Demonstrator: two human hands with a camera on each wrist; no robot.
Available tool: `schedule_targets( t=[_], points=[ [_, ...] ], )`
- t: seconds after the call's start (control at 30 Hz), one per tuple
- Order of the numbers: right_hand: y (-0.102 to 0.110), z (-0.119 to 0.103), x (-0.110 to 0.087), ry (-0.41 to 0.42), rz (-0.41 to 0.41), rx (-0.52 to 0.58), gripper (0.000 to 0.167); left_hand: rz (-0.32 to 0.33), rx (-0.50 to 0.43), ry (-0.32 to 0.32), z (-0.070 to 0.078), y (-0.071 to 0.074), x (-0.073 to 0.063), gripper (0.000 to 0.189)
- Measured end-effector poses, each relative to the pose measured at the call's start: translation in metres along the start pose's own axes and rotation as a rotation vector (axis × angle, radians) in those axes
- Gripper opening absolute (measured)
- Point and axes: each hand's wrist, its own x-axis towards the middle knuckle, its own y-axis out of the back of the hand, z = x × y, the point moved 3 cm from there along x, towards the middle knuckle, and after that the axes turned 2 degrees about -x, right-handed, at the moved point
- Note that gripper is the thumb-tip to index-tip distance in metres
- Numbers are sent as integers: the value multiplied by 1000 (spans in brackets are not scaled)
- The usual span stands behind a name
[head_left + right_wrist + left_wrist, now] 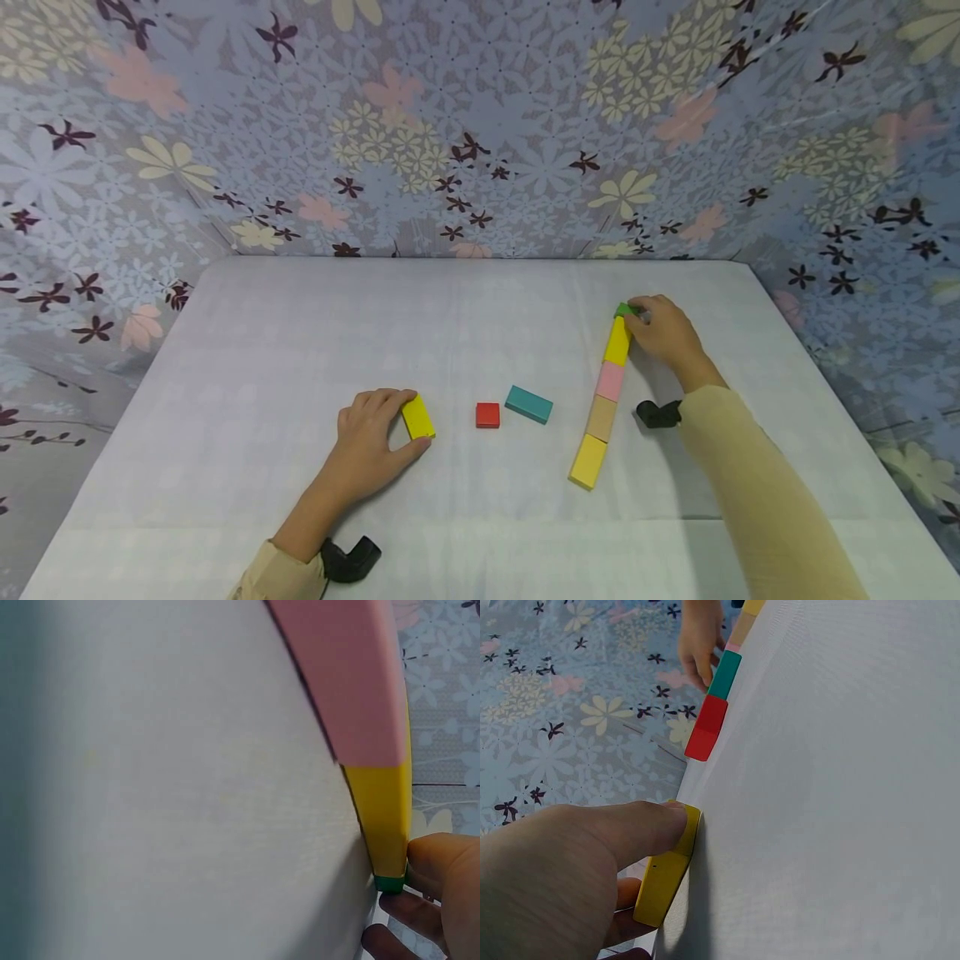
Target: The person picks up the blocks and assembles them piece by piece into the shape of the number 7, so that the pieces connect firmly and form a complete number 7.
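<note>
Hands are working well apart. Left hand is pinching a lone yellow block between thumb and fingers. At its 3 o'clock, a red block is lying on the white cloth, with a teal block lying just beyond, same bearing. Right hand is pinching a green block, which is capping the 12-to-1-o'clock end of a row; towards 6-to-7 o'clock, the far yellow block, pink block, tan block and near yellow block are following end to end.

Right hand held green block against one end of yellow block, pink block at the other.
</note>
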Motion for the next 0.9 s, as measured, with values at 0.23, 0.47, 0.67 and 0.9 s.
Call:
schedule_targets(
  t=[0.23, 0.47, 0.67, 0.9],
  points=[
    [-1, -1, -1, 1, 4, -26, 48, 4, 3, -7, 0, 0, 0, 63],
    [-4, 0, -5, 8, 44, -66, 51, 4, -1, -6, 0, -1, -1, 62],
    [-3, -1, -14, 55, 111, -84, 54, -2, 1, 1, 1, -1, -1, 63],
    [-2, -24, -29, 140, 95, -105, 57, -9, 2, 8, 1, -2, -1, 64]
  ],
)
